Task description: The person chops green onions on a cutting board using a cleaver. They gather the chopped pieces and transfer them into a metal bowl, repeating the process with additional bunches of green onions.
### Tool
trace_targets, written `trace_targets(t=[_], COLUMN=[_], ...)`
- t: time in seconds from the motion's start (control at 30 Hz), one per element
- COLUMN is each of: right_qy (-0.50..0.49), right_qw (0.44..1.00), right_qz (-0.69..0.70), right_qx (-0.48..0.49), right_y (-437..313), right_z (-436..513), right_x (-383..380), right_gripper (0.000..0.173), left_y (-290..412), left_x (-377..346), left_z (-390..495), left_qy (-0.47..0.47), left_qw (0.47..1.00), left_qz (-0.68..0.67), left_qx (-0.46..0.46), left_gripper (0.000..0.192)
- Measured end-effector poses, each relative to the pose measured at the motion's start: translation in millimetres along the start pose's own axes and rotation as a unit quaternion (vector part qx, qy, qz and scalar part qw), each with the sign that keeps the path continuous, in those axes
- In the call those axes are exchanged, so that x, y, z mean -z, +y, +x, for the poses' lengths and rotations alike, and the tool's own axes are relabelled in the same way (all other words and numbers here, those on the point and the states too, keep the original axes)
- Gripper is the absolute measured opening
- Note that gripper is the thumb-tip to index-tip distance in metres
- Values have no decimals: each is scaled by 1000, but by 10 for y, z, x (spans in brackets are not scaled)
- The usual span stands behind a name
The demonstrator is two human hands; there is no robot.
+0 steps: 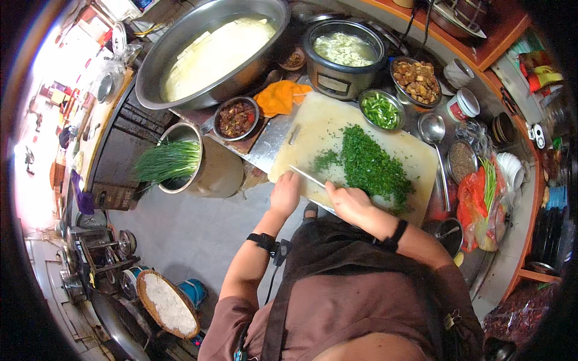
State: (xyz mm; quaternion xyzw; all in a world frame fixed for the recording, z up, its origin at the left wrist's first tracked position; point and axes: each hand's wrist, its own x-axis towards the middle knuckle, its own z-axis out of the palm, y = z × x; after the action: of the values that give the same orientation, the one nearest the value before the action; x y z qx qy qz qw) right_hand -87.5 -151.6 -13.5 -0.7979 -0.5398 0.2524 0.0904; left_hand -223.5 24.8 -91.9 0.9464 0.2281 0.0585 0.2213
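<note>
My right hand [350, 203] grips a knife at its near end. The knife's thin pale blade [308, 177] points up and left over the near-left part of a cream plastic cutting board [311, 117]. By the blade's tip, at the board's left edge, is my left hand [286, 192] with its fingers bent. Its fingertips are turned from view, so I cannot tell if they hold anything. Finely chopped green herbs [370, 162] form a large heap right of the knife. A smaller scatter of chopped greens [326, 160] lies just beyond the blade.
Behind the board stand a pot of pale pieces in liquid [345, 79], a bowl of cut greens [382, 109] and a bowl of brown chunks [416, 81]. A ladle [432, 128] lies right. Left are a large metal basin [216, 92] and a bucket [216, 167] holding long green stalks [174, 158].
</note>
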Motion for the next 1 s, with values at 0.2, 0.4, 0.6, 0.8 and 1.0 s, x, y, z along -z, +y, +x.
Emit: trace_targets(t=[0.2,0.4,0.6,0.8,1.0], right_qy=[7,-20,-51,0,237], right_qw=[1000,997,991,996,910], right_qz=[10,70,118,86,287], right_qx=[13,1,-23,-21,-183], right_y=[-39,-40,-8,98,756], right_z=[-7,40,89,90,-949], right_x=[3,-61,-138,-131,-379], right_gripper=[32,34,32,27,22], left_y=[-32,-73,-61,-3,394], left_x=[7,-53,-48,-58,-227], left_z=[-142,-200,-165,-43,421], left_qy=[-5,-10,-10,-7,75], left_qw=[1000,999,1000,997,989], left_qz=[-25,-39,-22,-73,-18], left_qx=[1,17,0,-38,-123], left_gripper=[18,19,13,5,46])
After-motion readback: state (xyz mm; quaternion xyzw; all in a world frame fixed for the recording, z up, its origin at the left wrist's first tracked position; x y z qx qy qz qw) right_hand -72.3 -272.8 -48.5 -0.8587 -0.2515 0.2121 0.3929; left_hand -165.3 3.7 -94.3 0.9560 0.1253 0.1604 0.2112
